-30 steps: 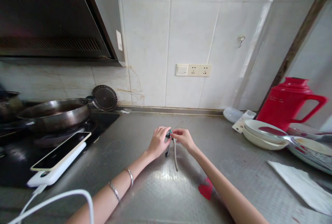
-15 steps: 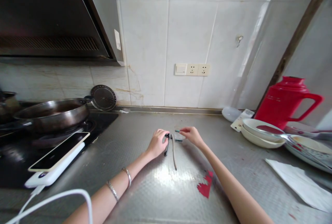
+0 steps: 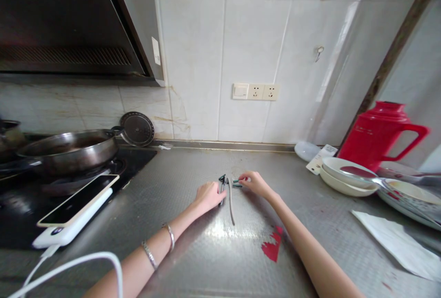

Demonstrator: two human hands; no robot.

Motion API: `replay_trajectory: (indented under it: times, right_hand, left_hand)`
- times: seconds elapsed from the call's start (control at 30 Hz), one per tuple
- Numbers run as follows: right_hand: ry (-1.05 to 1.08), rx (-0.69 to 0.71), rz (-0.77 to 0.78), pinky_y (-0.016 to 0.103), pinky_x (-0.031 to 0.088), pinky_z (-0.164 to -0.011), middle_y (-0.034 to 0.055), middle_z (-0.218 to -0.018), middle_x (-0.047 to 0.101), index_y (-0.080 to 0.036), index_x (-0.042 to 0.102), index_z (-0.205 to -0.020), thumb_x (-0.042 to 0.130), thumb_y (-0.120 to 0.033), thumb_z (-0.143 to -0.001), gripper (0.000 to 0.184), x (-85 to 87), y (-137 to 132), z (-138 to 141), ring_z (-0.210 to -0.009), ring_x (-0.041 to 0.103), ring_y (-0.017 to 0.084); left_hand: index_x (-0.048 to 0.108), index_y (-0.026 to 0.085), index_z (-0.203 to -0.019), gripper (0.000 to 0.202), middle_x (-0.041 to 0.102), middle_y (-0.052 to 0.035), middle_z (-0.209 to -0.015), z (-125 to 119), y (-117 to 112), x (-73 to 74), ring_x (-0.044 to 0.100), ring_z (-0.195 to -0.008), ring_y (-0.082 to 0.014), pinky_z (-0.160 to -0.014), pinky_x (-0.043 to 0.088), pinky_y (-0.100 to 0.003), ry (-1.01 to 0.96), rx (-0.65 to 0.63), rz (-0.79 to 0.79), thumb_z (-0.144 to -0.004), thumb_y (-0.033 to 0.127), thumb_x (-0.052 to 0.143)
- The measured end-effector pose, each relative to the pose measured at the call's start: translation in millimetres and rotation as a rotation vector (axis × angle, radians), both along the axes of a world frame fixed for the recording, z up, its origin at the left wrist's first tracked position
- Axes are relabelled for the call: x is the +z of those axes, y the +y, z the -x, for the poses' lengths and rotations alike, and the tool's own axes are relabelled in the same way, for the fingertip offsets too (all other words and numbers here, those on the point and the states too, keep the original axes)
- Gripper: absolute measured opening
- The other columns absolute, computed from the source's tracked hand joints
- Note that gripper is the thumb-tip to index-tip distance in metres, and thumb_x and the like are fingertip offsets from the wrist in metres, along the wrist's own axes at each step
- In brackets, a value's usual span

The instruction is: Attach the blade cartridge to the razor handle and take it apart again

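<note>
My left hand [image 3: 209,195] is closed at the counter's middle, its thumb and fingertips on a slim dark item [image 3: 222,179] with a shiny shaft and a wider black top. Its lower part is partly behind my fingers. Just right of it lies a thin grey-beige cord or stick [image 3: 231,206]. My right hand [image 3: 257,183] has its fingertips pinched at the right end of a small dark green strip [image 3: 235,181]. A second short dark strip shows just below; whether the two are joined I cannot tell.
A torn red scrap [image 3: 273,245] lies near my right forearm. At right are stacked bowls [image 3: 347,187], a red thermos jug [image 3: 375,137] and a white napkin [image 3: 396,243]. Left stand a pan [image 3: 72,155] on the stove and a phone [image 3: 79,200] on a white power bank.
My left hand has slid slightly down and toward me along the dark item, uncovering its top. My right hand has shifted slightly down, its fingers lower around the green strip.
</note>
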State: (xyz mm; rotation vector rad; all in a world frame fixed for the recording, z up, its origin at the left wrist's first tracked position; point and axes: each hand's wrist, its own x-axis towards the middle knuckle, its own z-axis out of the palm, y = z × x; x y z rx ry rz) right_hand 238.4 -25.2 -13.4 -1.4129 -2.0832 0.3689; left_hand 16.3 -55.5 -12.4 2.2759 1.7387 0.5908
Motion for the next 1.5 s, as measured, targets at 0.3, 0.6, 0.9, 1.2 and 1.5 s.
replay_trajectory:
  times: [0.3, 0.6, 0.9, 1.2, 1.5]
  right_hand:
    - [-0.042, -0.021, -0.029, 0.025, 0.041, -0.073, 0.0068, -0.086, 0.063, -0.017, 0.070, -0.082, 0.055, -0.029, -0.076, 0.020, -8.7, 2, 2, -0.078, 0.056, 0.016]
    - [-0.022, -0.074, -0.039, 0.024, 0.041, -0.073, 0.0077, -0.085, 0.065, -0.015, 0.071, -0.081, 0.052, -0.031, -0.078, 0.025, -3.1, 1, 4, -0.076, 0.057, 0.016]
    - [-0.001, -0.411, 0.067, 0.022, 0.040, -0.062, 0.0068, -0.083, 0.071, -0.019, 0.073, -0.082, 0.057, -0.032, -0.072, 0.022, 22.4, -14, 19, -0.077, 0.064, 0.018]
    - [-0.215, -0.300, 0.172, 0.021, 0.044, -0.061, 0.0105, -0.078, 0.071, -0.015, 0.070, -0.085, 0.057, -0.024, -0.071, 0.021, 36.6, -31, 99, -0.072, 0.067, 0.019]
    - [-0.395, -0.338, 0.154, 0.028, 0.047, -0.068, 0.0178, -0.095, 0.068, -0.012, 0.067, -0.094, 0.051, -0.010, -0.069, 0.030, 27.4, -39, 127, -0.089, 0.065, 0.027]
  left_hand:
    - [0.069, 0.018, -0.078, 0.035, 0.070, -0.0105, -0.082, -5, -6, 5.9, 0.065, -0.080, -0.0225, -0.066, 0.043, -0.027, 0.210, 0.016, 0.074, -0.080, 0.043, 0.045]
    - [0.070, 0.017, -0.078, 0.033, 0.070, -0.0119, -0.081, -6, -10, 9.8, 0.065, -0.081, -0.0222, -0.070, 0.043, -0.028, 0.235, 0.002, 0.052, -0.080, 0.038, 0.045]
    - [0.068, 0.017, -0.072, 0.040, 0.070, -0.0092, -0.076, 7, 8, 15.7, 0.063, -0.072, -0.0185, -0.061, 0.038, -0.024, 0.134, 0.043, -0.002, -0.084, 0.042, 0.039]
    - [0.068, 0.017, -0.070, 0.042, 0.069, -0.0102, -0.077, 33, 34, 15.9, 0.061, -0.068, -0.0182, -0.055, 0.032, -0.024, 0.070, 0.169, -0.013, -0.086, 0.038, 0.036]
    - [0.067, 0.017, -0.065, 0.043, 0.069, -0.0103, -0.072, 42, 41, 15.6, 0.060, -0.065, -0.0178, -0.052, 0.028, -0.025, 0.094, 0.191, -0.032, -0.083, 0.041, 0.037]
